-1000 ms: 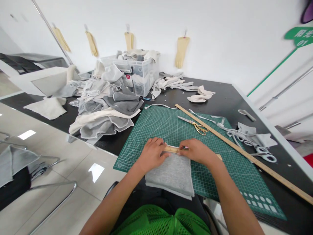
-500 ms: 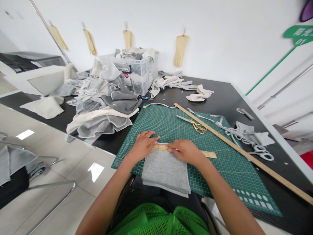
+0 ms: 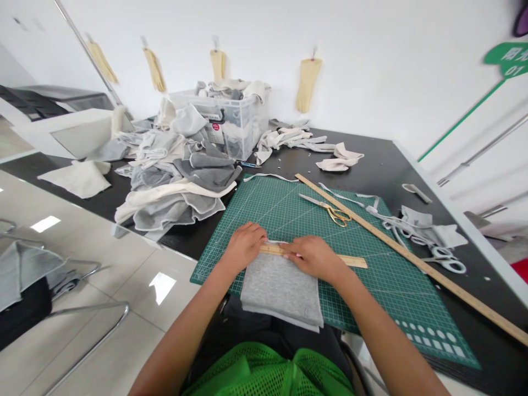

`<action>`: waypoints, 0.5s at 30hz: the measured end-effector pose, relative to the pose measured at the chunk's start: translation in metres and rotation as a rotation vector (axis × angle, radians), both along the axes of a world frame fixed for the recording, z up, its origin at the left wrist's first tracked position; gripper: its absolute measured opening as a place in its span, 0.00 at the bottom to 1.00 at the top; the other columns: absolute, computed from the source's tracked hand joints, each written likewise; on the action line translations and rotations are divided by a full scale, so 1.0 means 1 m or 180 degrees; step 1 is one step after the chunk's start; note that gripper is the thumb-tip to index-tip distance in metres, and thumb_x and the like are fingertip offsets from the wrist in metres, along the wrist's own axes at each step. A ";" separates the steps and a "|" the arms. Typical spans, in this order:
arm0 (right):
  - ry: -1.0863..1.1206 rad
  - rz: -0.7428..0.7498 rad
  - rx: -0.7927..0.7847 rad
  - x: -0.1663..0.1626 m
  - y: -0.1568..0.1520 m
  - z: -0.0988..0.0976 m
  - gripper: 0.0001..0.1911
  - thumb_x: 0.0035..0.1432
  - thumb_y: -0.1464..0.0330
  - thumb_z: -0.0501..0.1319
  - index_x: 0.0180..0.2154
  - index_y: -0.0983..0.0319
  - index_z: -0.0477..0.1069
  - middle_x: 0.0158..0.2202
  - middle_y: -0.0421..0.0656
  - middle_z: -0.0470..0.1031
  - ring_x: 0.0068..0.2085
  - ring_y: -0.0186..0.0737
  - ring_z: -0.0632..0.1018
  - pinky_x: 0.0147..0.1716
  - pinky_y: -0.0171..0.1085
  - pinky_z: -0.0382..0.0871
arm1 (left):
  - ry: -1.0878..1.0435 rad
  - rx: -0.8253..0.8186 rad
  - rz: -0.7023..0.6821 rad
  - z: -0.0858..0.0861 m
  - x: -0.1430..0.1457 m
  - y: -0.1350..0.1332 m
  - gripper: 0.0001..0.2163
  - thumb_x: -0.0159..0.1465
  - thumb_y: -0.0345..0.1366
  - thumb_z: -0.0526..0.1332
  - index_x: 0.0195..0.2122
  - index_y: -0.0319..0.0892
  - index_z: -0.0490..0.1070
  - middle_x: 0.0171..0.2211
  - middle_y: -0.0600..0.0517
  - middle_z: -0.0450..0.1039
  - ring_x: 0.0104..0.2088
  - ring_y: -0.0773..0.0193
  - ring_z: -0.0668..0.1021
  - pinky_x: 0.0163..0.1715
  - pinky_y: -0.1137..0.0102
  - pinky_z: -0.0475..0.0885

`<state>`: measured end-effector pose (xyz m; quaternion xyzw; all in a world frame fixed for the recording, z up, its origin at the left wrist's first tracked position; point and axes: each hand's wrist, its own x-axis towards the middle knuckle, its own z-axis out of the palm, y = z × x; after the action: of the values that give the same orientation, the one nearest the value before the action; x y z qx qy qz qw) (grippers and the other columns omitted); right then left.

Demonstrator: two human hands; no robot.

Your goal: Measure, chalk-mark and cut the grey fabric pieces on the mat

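Folded grey cloth (image 3: 282, 289) lies on the near edge of the green cutting mat (image 3: 272, 201), its lower part hanging past the edge. A short wooden ruler (image 3: 352, 260) rests across the cloth's top, leaving a thin pale strip of fabric beyond it. At the ruler's left end my left hand (image 3: 246, 245) is closed, fingers curled over the end and the cloth's corner; the fingertips are partly hidden. My right hand (image 3: 313, 256) presses the ruler near its middle with bent fingers and thumb. Gold-handled scissors (image 3: 336, 215) lie farther up the mat.
A long wooden ruler (image 3: 383, 237) runs diagonally over the mat's right side. White-handled scissors (image 3: 449, 261) and fabric scraps lie right of it. Piled grey and cream cloth (image 3: 181, 203) stands at left, before a clear plastic box (image 3: 247, 121) of fabric. Rubber gloves (image 3: 308, 85) hang on the wall.
My left hand's fingers, spread out before, have drawn together and curled in at the ruler's left end. My right hand stays on the ruler. The view has shifted slightly.
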<state>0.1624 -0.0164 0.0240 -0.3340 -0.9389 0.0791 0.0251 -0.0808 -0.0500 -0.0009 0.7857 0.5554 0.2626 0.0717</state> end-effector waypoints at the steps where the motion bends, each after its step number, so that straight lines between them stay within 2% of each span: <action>1: 0.0025 -0.0024 -0.0018 0.000 0.000 0.000 0.19 0.70 0.59 0.55 0.58 0.51 0.73 0.37 0.43 0.81 0.37 0.42 0.78 0.36 0.36 0.60 | -0.0119 -0.0044 -0.0095 0.001 -0.001 0.000 0.07 0.67 0.31 0.57 0.36 0.45 0.75 0.37 0.51 0.75 0.42 0.60 0.73 0.47 0.62 0.70; 4: 0.0087 -0.0111 -0.0102 -0.002 0.000 -0.001 0.18 0.69 0.59 0.56 0.56 0.52 0.75 0.39 0.44 0.82 0.38 0.43 0.79 0.37 0.36 0.62 | -0.0415 -0.0016 -0.0429 0.000 -0.006 0.001 0.09 0.65 0.27 0.58 0.36 0.45 0.77 0.46 0.51 0.75 0.51 0.59 0.73 0.53 0.61 0.70; 7: 0.0112 -0.0175 -0.0197 -0.003 0.000 -0.003 0.17 0.68 0.59 0.57 0.54 0.52 0.76 0.40 0.44 0.83 0.40 0.43 0.80 0.38 0.36 0.63 | -0.0359 0.0009 -0.0705 -0.003 -0.008 0.001 0.13 0.65 0.25 0.57 0.40 0.48 0.80 0.54 0.52 0.73 0.60 0.58 0.68 0.61 0.58 0.66; 10: 0.0199 -0.0280 -0.0275 -0.002 0.001 -0.003 0.17 0.67 0.57 0.58 0.54 0.52 0.77 0.42 0.43 0.83 0.42 0.44 0.81 0.40 0.36 0.66 | -0.0172 -0.0008 -0.0540 -0.008 -0.009 0.002 0.16 0.65 0.25 0.56 0.44 0.50 0.81 0.55 0.52 0.73 0.61 0.57 0.68 0.62 0.56 0.66; 15: 0.0139 -0.0616 -0.0427 0.015 0.008 0.004 0.20 0.61 0.53 0.63 0.51 0.51 0.79 0.42 0.42 0.84 0.41 0.46 0.82 0.38 0.37 0.68 | -0.0140 -0.0018 -0.0378 -0.011 -0.010 0.003 0.14 0.65 0.28 0.59 0.45 0.51 0.81 0.53 0.53 0.75 0.58 0.57 0.72 0.60 0.57 0.68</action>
<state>0.1778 -0.0086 0.0277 -0.4222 -0.8941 0.1462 0.0306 -0.0907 -0.0472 -0.0124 0.8111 0.5070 0.2736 0.1016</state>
